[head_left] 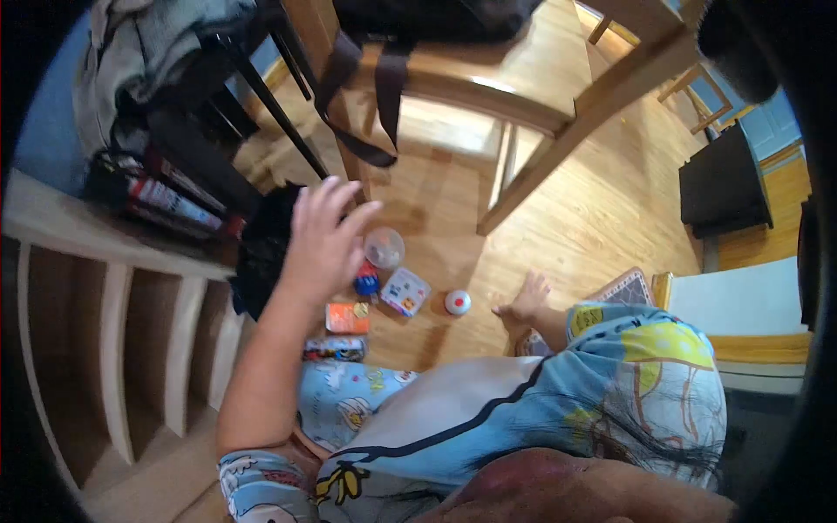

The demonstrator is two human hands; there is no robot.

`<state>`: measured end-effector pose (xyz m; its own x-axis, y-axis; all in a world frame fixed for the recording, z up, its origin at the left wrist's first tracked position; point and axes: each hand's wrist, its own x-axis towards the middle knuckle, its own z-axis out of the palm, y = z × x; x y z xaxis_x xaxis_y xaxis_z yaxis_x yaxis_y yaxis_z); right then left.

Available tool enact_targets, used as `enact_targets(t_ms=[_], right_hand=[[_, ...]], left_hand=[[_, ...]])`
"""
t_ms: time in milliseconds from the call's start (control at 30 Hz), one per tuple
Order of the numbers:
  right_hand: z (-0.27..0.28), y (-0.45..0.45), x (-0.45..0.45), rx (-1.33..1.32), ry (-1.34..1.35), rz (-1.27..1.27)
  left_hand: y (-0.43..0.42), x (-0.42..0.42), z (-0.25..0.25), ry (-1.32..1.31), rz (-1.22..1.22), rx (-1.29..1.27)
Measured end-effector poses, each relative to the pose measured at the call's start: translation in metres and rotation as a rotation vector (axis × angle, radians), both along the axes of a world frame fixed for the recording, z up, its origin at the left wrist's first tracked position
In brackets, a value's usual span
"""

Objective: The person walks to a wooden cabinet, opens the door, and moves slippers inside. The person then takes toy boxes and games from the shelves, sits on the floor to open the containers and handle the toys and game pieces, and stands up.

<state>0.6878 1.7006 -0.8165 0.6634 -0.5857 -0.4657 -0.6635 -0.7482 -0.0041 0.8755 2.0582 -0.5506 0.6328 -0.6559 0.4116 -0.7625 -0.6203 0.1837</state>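
My left hand (324, 235) is raised above the floor, fingers spread, with nothing seen in it. It is nearest a black plastic-looking bag (266, 248) and a round clear container (384, 248), partly overlapping the bag in view. Below the container lies a small blue and red object (367, 281). Beside that is a whitish square box with colourful pictures (405, 292). A white round object with a red centre (458, 302) sits to its right. Closer to my body are an orange packet (347, 318) and a patterned cylinder (335, 349). My right hand is out of view.
My bare foot (527, 301) rests on the wooden floor at right, by a patterned mat (623, 292). A wooden chair (475, 100) with a dark hanging strap (394, 105) stands ahead. Pale shelving (113, 349) is at left. A black box-like piece (724, 185) stands far right.
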Motion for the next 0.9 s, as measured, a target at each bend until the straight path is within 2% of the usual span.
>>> enact_targets(t_ms=[100, 133, 200, 267, 367, 467, 700, 733, 833, 900], right_hand=[[0.024, 0.005, 0.009, 0.116, 0.063, -0.103], [0.033, 0.009, 0.009, 0.16, 0.053, -0.133], [0.034, 0.007, 0.011, 0.198, 0.044, -0.193], [0.023, 0.005, 0.01, 0.158, 0.07, -0.191], [0.034, 0.012, 0.014, 0.13, 0.088, -0.211], [0.017, 0.011, 0.014, 0.032, 0.112, -0.223], [0.021, 0.004, 0.015, 0.156, 0.14, -0.241], [0.022, 0.007, 0.015, 0.161, 0.135, -0.272], [0.017, 0.003, 0.006, 0.124, 0.106, -0.221], [0.018, 0.001, 0.009, 0.146, 0.123, -0.191]], left_hand=[[-0.033, 0.048, 0.024, -0.221, -0.148, -0.053], [-0.046, 0.065, 0.035, -0.215, -0.158, -0.051], [-0.074, 0.094, 0.056, -0.41, -0.21, -0.129], [-0.095, 0.107, 0.067, -0.398, -0.219, -0.085], [-0.112, 0.122, 0.052, -0.398, -0.232, -0.085], [-0.116, 0.131, 0.043, -0.425, -0.201, -0.158], [-0.114, 0.141, 0.033, -0.485, -0.292, -0.258], [-0.115, 0.143, 0.032, -0.529, -0.26, -0.218], [-0.123, 0.136, 0.031, -0.612, -0.221, -0.319], [-0.121, 0.136, 0.028, -0.546, -0.239, -0.308]])
